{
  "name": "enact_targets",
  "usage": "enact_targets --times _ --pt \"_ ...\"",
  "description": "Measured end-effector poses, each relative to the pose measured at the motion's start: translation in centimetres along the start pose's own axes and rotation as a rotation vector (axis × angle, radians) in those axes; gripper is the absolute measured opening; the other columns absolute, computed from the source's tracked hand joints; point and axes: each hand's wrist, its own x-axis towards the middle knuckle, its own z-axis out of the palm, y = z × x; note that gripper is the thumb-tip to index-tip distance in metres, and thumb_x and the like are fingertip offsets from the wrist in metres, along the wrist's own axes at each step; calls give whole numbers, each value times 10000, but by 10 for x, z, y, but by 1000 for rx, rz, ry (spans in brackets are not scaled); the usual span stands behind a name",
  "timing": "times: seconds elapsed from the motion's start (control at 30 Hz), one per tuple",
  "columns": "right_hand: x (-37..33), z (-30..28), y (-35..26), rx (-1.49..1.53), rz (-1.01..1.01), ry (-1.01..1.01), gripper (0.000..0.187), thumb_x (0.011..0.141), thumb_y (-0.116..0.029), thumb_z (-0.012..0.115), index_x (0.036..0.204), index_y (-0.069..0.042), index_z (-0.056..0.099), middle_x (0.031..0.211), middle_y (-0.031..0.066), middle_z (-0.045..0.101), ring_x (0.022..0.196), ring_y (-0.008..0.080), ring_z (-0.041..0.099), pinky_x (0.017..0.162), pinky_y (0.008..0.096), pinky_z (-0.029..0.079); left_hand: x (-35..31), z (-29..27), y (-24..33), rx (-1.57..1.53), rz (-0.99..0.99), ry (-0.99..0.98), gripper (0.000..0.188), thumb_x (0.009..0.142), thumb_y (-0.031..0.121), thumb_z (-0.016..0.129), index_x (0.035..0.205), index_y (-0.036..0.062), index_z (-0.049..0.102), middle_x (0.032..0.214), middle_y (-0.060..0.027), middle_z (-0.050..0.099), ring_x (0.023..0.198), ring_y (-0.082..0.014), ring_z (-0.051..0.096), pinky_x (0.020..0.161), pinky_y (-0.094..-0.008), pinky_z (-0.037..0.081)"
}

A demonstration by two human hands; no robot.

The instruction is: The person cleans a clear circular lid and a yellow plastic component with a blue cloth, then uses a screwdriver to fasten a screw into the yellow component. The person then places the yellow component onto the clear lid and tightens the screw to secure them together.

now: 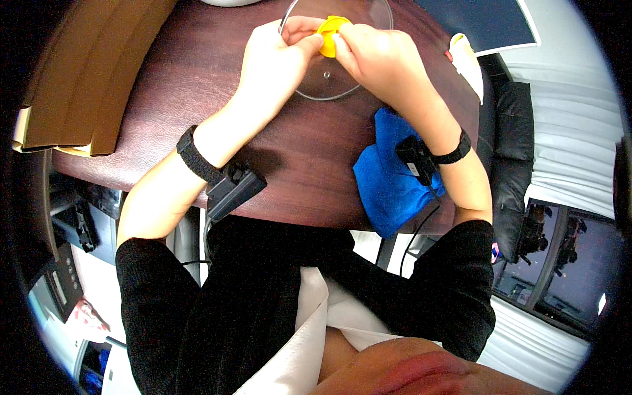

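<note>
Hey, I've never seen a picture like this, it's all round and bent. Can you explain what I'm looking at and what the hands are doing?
This is one picture from a wide fisheye camera worn on a person's head, looking down, so straight edges curve. There is no machine, only two bare hands. The left hand and the right hand both pinch a small yellow piece above a clear round lid. Everything rests on a dark wooden table. A blue cloth lies under the right forearm. Each wrist wears a black band with a small black device.
</note>
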Motion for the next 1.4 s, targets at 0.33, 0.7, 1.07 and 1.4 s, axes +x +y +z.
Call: enact_targets --times 0.33,0.7,1.07,1.4 --pt "1 16 -10 1158 843 -170 325 865 -281 536 691 -8 567 545 143 543 470 215 533 478 344 445 -1 1 -3 222 217 102 235 873 44 547 1084 -47 595 984 -108 660 903 -142 627 811 -248 490" --pt "-66 -30 47 173 676 -640 493 791 -500 607 720 -12 595 686 215 611 699 353 626 643 425 487 0 -5 10 -13 85 147 237 869 15 541 1083 -80 578 1030 -146 636 920 -197 632 826 -287 525" --pt "-91 -51 91 161 666 -587 275 786 -255 588 879 3 605 792 229 625 783 361 632 715 436 498 6 -5 10 -188 56 163 224 870 -4 535 1073 -90 576 1007 -145 634 906 -188 636 799 -270 545" --pt "-22 -136 66 620 596 -173 276 881 -348 590 804 -84 573 643 -79 449 554 1 388 466 194 289 16 -14 20 18 195 197 226 852 -24 542 1064 -85 591 982 -139 652 885 -176 640 804 -272 527"
